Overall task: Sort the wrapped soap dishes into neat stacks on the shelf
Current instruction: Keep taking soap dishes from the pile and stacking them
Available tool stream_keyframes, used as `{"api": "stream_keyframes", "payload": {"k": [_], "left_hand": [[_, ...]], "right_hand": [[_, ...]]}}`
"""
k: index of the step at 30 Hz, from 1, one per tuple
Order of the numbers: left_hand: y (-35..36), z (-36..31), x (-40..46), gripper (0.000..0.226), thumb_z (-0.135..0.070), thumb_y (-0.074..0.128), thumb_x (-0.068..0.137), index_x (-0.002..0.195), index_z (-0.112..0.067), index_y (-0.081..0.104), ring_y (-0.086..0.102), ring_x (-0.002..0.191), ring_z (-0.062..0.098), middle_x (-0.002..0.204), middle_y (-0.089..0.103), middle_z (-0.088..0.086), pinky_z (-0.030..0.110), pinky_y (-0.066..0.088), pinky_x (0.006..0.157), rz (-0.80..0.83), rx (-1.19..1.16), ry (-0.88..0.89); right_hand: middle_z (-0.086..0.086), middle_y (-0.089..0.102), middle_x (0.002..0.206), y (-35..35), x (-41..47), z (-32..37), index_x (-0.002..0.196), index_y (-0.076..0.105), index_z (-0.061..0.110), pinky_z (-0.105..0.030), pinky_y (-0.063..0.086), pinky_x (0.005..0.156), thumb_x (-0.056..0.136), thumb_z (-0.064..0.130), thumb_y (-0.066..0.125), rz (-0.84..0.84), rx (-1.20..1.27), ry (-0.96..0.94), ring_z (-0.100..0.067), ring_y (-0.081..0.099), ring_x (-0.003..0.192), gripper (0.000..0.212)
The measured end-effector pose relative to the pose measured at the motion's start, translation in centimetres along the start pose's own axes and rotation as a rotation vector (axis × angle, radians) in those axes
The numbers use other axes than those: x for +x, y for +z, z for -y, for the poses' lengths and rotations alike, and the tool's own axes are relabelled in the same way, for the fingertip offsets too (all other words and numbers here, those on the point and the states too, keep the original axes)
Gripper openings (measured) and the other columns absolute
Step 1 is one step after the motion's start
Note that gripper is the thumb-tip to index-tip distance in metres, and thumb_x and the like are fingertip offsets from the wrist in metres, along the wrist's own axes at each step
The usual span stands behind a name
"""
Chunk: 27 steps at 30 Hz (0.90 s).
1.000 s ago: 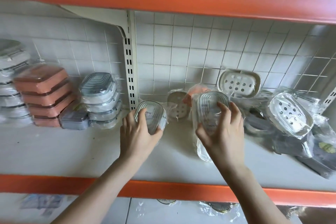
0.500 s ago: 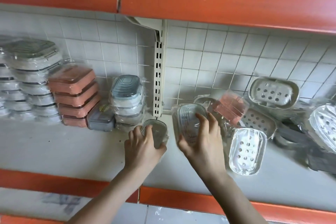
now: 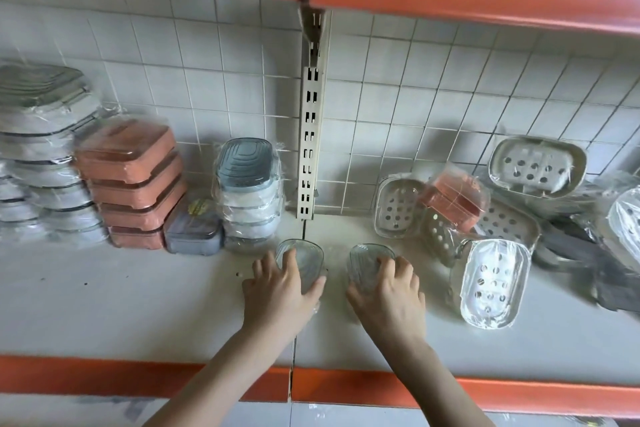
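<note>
**Clear plastic, two units in hand: shelf sort, mid-placement**

Clear ribbed soap dish in film wrap [image 3: 304, 262], held by the left hand [image 3: 277, 291]: fingers curled over its top, thumb against its right edge. It sits low over the pale grey shelf board [image 3: 121, 305], just in front of the short stack of grey-lidded wrapped dishes [image 3: 247, 191]; contact with the board cannot be confirmed.

Second clear ribbed soap dish in film wrap [image 3: 367, 262], gripped by the right hand [image 3: 388, 291] in the same fashion, fingers curled across the lid. The two dishes lie side by side, close but apart, either side of the board seam below the slotted cream upright [image 3: 310, 142].

Sorted stock, left bay: tall stack of grey-and-white lidded dishes [image 3: 38, 156]; stack of terracotta-coloured lidded dishes [image 3: 133, 180]; single blue-grey lidded dish [image 3: 194, 230] between the terracotta stack and the grey-lidded one.

Unsorted stock, right bay: loose heap of perforated cream dishes [image 3: 538, 163], one wrapped terracotta dish [image 3: 455, 196], a clear perforated tray in film [image 3: 493, 282], dark wrapped items beyond.

Handling note, as judgement: these two match, so they likely start a new stack. Set one flat and square to the neighbouring stack, then lower the other straight down, rims aligned. Film wrap is slippery; press lightly and check seating before letting go.
</note>
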<state>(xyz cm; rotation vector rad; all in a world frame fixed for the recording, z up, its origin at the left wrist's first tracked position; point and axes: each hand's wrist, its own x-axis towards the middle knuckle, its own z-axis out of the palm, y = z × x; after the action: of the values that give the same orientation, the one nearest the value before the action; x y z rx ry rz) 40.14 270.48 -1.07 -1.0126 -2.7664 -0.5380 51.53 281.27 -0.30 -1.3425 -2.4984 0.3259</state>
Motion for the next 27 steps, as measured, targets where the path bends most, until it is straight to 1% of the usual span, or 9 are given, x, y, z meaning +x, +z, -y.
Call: {"api": "stream_keyframes", "payload": {"k": [2,4,6,9,12,17,19,23,27], "left_hand": [[-0.4,0.9,0.4,0.067,-0.065,0.048,0.080,0.128,-0.016,0.049,0.048,0.112,0.031,0.117,0.052,0.009,0.040,0.044,0.085,0.061,-0.097,0.022],[-0.9,2.3,0.5,0.076,-0.058,0.062,0.078,0.139,-0.022,0.034,0.035,0.126,0.022,0.131,0.040,0.002,0.032,0.033,0.100,0.201,-0.277,0.064],[-1.6,3.6,0.4,0.091,-0.051,0.075,0.069,0.143,-0.026,0.028,0.031,0.129,0.015,0.134,0.034,-0.002,0.027,0.030,0.104,0.294,-0.416,0.110],[-2.2,4.9,0.1,0.098,-0.040,0.082,0.064,0.144,-0.032,0.025,0.034,0.127,0.009,0.134,0.031,-0.008,0.025,0.032,0.104,0.421,-0.418,0.189],[-2.0,5.6,-0.1,0.079,-0.038,0.074,0.069,0.138,-0.027,0.036,0.040,0.126,0.013,0.134,0.035,-0.006,0.035,0.041,0.099,0.299,-0.308,0.275],[-1.0,5.3,-0.1,0.059,-0.026,0.074,0.076,0.129,-0.019,0.049,0.034,0.127,0.017,0.138,0.037,-0.004,0.035,0.042,0.101,0.112,-0.279,0.319],[-0.4,4.9,0.3,0.055,-0.020,0.079,0.070,0.120,-0.016,0.057,0.036,0.119,0.014,0.128,0.048,-0.003,0.035,0.048,0.092,0.018,-0.294,0.368],[0.1,4.0,1.7,0.052,-0.015,0.087,0.055,0.102,-0.017,0.065,0.049,0.099,0.015,0.106,0.058,-0.006,0.027,0.053,0.074,-0.061,-0.250,0.402],[0.4,3.2,3.4,0.038,-0.005,0.084,0.052,0.086,-0.013,0.070,0.061,0.082,0.022,0.088,0.063,-0.003,0.027,0.053,0.071,-0.116,-0.204,0.406]], "right_hand": [[-0.012,0.043,0.131,0.1,-0.1,0.1,0.116,0.046,0.014,-0.041,0.038,0.095,0.079,0.051,0.052,0.001,-0.071,0.002,-0.033,0.044,0.119,0.052],[-0.020,0.051,0.128,0.0,-0.2,0.3,0.109,0.054,0.009,-0.046,0.043,0.094,0.078,0.050,0.051,-0.088,-0.098,-0.080,-0.039,0.050,0.116,0.051],[-0.021,0.056,0.123,-0.2,-0.5,0.7,0.107,0.060,0.008,-0.047,0.046,0.094,0.080,0.047,0.045,-0.189,0.011,-0.240,-0.040,0.053,0.112,0.049],[-0.009,0.055,0.122,-0.8,-1.5,2.2,0.114,0.060,0.013,-0.030,0.039,0.096,0.087,0.040,0.042,-0.132,0.231,-0.498,-0.028,0.052,0.111,0.042],[-0.003,0.050,0.126,-0.4,-2.6,3.1,0.119,0.056,0.017,-0.031,0.047,0.090,0.085,0.040,0.047,0.063,0.195,-0.653,-0.023,0.049,0.117,0.042],[-0.001,0.059,0.111,1.0,-2.1,3.8,0.106,0.057,0.020,-0.028,0.055,0.054,0.055,0.036,0.086,0.031,0.005,-0.668,-0.024,0.063,0.099,0.060],[-0.002,0.058,0.113,1.1,-1.2,4.1,0.110,0.059,0.019,-0.031,0.056,0.058,0.061,0.031,0.085,0.014,-0.017,-0.651,-0.025,0.060,0.103,0.057],[-0.004,0.040,0.137,0.8,0.6,4.8,0.135,0.043,0.016,-0.039,0.050,0.090,0.089,0.022,0.060,0.092,-0.054,-0.612,-0.026,0.037,0.129,0.050],[-0.006,0.042,0.135,1.1,2.8,5.4,0.131,0.044,0.013,-0.035,0.046,0.094,0.089,0.015,0.056,0.106,-0.055,-0.606,-0.026,0.041,0.126,0.043]]}}
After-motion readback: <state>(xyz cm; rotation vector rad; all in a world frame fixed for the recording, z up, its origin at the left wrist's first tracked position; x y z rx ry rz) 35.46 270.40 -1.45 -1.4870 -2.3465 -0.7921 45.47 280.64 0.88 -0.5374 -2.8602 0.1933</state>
